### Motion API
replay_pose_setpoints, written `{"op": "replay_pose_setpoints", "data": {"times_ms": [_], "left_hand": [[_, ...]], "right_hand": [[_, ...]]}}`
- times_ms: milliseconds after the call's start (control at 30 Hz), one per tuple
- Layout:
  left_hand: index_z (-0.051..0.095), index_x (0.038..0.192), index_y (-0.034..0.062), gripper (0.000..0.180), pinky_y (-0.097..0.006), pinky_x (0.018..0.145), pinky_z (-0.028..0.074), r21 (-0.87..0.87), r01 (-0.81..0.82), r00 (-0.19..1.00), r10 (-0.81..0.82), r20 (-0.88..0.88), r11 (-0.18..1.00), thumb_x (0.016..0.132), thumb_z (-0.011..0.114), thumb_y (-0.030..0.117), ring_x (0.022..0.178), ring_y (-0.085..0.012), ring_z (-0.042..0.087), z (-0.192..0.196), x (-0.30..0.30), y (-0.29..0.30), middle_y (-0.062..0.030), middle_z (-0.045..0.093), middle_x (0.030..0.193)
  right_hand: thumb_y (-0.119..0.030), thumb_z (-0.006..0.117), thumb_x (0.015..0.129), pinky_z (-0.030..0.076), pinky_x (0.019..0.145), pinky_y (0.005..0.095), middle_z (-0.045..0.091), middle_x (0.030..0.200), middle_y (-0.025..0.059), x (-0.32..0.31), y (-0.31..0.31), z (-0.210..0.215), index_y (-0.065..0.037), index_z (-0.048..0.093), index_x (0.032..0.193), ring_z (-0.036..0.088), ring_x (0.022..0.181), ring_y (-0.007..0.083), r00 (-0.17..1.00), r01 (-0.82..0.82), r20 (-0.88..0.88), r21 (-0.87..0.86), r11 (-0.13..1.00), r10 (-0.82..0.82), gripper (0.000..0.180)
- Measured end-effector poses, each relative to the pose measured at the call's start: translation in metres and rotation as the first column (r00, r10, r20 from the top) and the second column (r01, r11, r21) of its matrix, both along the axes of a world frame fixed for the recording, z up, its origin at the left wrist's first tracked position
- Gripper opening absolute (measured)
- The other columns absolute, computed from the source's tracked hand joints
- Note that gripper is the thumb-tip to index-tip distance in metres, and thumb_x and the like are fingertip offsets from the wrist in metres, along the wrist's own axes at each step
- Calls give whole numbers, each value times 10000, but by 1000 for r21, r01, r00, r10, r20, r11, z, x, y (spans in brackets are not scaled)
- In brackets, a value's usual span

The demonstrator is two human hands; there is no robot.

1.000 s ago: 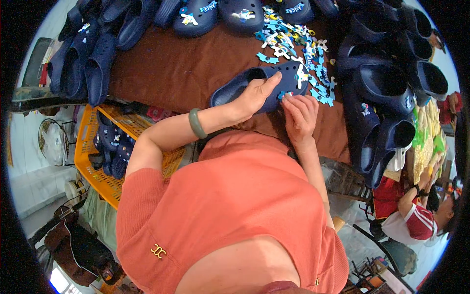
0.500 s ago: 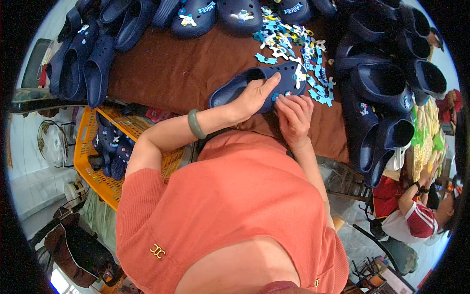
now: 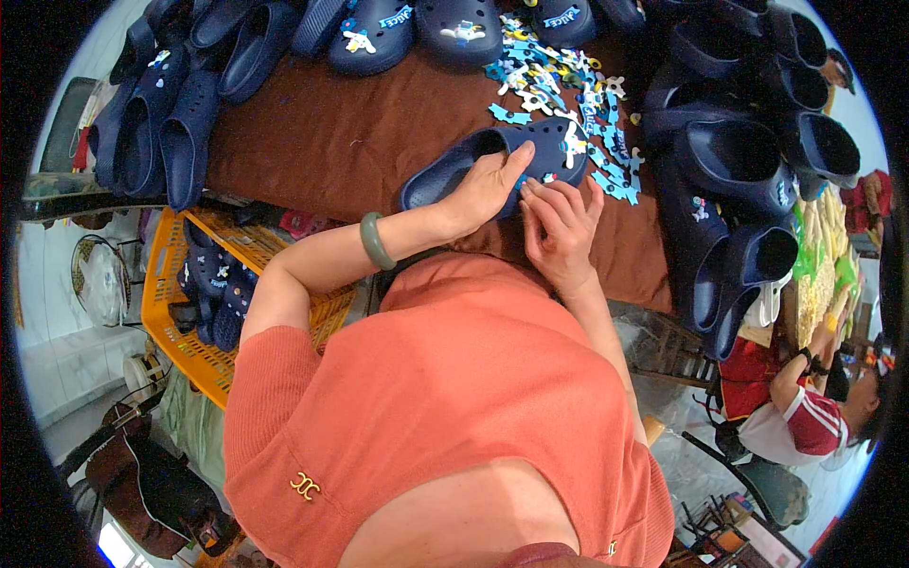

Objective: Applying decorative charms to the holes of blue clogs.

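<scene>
A navy clog (image 3: 543, 144) lies on the brown cloth in front of me, its toe to the right. My left hand (image 3: 476, 196) is closed round it, with the thumb across the upper and the fingers hidden beneath. On the clog's front sits a white character charm (image 3: 571, 146). Along the near side, my right hand (image 3: 561, 230) pinches at a small blue charm (image 3: 523, 181), its little finger raised. The fingers partly cover that charm. Just beyond the toe are loose charms (image 3: 615, 178) in light blue, white and yellow.
Navy clogs (image 3: 374, 43) with charms stand along the far edge. More clogs line the left (image 3: 187, 133) and right (image 3: 734, 161) sides of the brown cloth (image 3: 312, 128). An orange crate (image 3: 175, 322) holding clogs is at lower left. Another person (image 3: 805, 417) works at right.
My right hand has shifted slightly left along the clog's near side, and its fingers have spread a little. My left hand keeps its hold on the clog.
</scene>
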State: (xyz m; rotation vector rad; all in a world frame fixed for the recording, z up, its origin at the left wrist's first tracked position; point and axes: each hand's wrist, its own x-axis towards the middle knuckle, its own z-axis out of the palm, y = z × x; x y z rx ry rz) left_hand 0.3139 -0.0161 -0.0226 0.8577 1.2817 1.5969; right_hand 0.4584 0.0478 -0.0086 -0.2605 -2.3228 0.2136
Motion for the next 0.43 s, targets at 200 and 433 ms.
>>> {"op": "replay_pose_setpoints", "data": {"times_ms": [200,433], "left_hand": [[599,934,-37,508,-320,695,443,4,-32,990,33,-135,999,1000,402,427,760,-137,495,-1,1,0,-88,600,814],[593,1134,28,402,-290,868,434,-136,11,971,-43,-235,991,1002,423,368,929,-121,530,1,-4,-5,-69,633,1045]], "right_hand": [[-77,678,731,257,1033,540,632,1010,-13,-3,-4,3,-96,649,934,576,934,176,998,38,50,85,996,-42,206],[-102,668,719,251,1033,574,609,1042,20,-6,-9,5,-83,645,926,557,976,172,979,81,163,232,969,-121,209]]}}
